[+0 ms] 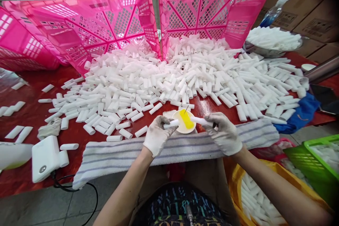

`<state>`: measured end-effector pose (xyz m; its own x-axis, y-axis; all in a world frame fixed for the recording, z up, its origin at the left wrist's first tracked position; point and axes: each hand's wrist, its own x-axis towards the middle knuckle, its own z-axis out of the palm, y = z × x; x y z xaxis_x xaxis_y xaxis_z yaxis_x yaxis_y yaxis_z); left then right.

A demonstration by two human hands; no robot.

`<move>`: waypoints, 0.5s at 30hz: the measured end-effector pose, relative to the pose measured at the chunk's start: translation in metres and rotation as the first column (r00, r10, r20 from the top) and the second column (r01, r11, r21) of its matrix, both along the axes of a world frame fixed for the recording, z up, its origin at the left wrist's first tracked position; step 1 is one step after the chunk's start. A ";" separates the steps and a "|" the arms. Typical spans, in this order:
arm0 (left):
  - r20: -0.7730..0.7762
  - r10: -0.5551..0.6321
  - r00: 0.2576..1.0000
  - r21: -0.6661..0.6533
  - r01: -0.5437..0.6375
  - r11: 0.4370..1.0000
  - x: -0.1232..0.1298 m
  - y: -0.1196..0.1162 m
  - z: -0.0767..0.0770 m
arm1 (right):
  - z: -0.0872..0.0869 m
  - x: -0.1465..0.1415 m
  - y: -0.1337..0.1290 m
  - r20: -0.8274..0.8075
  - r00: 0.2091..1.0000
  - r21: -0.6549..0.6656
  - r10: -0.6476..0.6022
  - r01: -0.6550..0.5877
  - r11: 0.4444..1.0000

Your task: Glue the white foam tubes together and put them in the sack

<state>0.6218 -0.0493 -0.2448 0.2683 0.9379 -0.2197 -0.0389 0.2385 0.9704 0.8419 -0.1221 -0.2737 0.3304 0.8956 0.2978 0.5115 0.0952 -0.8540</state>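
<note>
Both my hands wear white gloves with grey smudges. My left hand (158,135) is closed on a short white plastic tube (172,124), pointing right. Facing it, my right hand (222,132) grips another white tube (200,121), whose left end reaches over a small white bowl (180,129). A yellow block (186,119) with a thin pin sticking up lies in that bowl, between my hands. Beneath my hands a striped towel (150,153) runs along the table's front edge. Just behind the bowl spreads a large pile of white tubes (159,81).
Pink baskets (106,17) tipped on their sides stand behind the pile. A metal bowl of tubes (272,51) is at the back right. A white power bank (45,159) with a cable sits front left. An orange sack (235,180) and a green basket (304,164) stand lower right.
</note>
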 end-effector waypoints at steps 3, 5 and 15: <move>0.074 -0.049 0.996 -0.027 0.051 0.998 0.008 -0.010 0.004 | 0.009 -0.011 -0.001 -0.343 0.937 -0.038 -0.059 0.049 0.998; 0.088 -0.079 0.993 0.008 0.078 0.997 0.011 -0.015 0.009 | 0.017 -0.016 -0.001 -0.444 0.896 -0.110 -0.002 -0.053 0.992; -0.516 -0.400 0.758 0.046 0.491 0.870 0.022 -0.046 0.015 | 0.035 -0.022 -0.030 0.569 0.801 0.065 0.185 -0.268 0.961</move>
